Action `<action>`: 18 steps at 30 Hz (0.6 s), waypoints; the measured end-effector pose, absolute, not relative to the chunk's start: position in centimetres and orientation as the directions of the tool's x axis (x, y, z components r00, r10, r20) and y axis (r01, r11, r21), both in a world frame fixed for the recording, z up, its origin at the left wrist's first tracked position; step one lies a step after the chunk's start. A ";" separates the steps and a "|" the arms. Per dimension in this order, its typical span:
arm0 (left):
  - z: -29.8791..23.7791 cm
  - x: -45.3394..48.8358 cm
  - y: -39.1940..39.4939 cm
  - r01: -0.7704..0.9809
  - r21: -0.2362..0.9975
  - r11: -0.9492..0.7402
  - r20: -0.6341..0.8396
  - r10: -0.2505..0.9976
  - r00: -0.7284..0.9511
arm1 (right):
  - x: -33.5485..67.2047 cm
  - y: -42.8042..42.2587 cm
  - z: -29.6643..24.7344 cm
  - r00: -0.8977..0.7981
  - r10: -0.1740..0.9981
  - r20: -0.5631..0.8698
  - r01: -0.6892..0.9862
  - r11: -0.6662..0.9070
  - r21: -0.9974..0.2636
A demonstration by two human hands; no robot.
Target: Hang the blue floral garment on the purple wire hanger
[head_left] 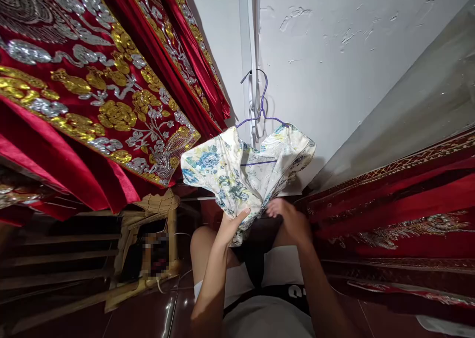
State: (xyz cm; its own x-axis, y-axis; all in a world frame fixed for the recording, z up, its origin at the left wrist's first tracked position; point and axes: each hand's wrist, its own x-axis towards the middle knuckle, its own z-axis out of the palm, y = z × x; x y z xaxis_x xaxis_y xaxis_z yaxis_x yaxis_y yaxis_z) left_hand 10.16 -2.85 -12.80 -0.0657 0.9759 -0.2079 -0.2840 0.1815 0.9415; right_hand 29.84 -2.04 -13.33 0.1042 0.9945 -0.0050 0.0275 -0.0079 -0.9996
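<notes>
A white garment with a blue and green flower print (243, 172) hangs on a purple wire hanger (261, 113) from a white rail on the wall. My left hand (232, 225) grips the garment's lower edge, thumb on top of the cloth. My right hand (287, 218) is closed at the lower hem just to the right, fingers curled into the fabric. Both hands are close together below the hanger.
Red velvet garments with gold and silver embroidery (85, 90) hang at the left. More red embroidered cloth (401, 209) lies at the right. A bamboo chair (148, 244) stands at the lower left on a dark red tiled floor. A white wall (334, 56) is behind.
</notes>
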 end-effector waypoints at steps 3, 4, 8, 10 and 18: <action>-12.8 10.0 -2.9 -0.293 0.942 0.164 -0.196 0.977 -0.085 | 27.2 -2.1 -12.4 -0.244 0.970 0.011 0.101 0.036 -0.994; -12.9 9.6 -3.0 -0.281 0.948 0.153 -0.189 0.976 -0.107 | 26.8 -1.9 -12.1 -0.252 0.967 0.026 0.109 0.055 -0.993; -14.0 8.2 -3.0 0.001 0.999 -0.032 0.029 0.882 -0.470 | 26.7 -1.2 -12.2 -0.188 0.982 -0.003 0.095 0.015 -0.995; -15.0 8.4 -3.1 0.279 0.946 -0.162 0.309 0.708 -0.635 | 26.8 -1.3 -12.6 -0.147 0.988 -0.043 0.047 -0.037 -0.998; -16.9 13.7 -2.3 0.340 0.842 -0.419 0.476 0.873 -0.103 | 25.9 -1.7 -11.1 -0.233 0.967 -0.102 -0.082 -0.124 -0.989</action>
State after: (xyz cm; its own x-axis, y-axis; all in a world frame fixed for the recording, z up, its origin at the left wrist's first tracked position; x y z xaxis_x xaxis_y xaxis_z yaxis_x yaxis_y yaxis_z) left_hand 13.70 -2.30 -16.87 -0.1029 0.8735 0.4759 0.3404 -0.4186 0.8419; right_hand 25.92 -1.74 -11.14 -0.2329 0.9672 -0.1015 -0.0824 -0.1236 -0.9889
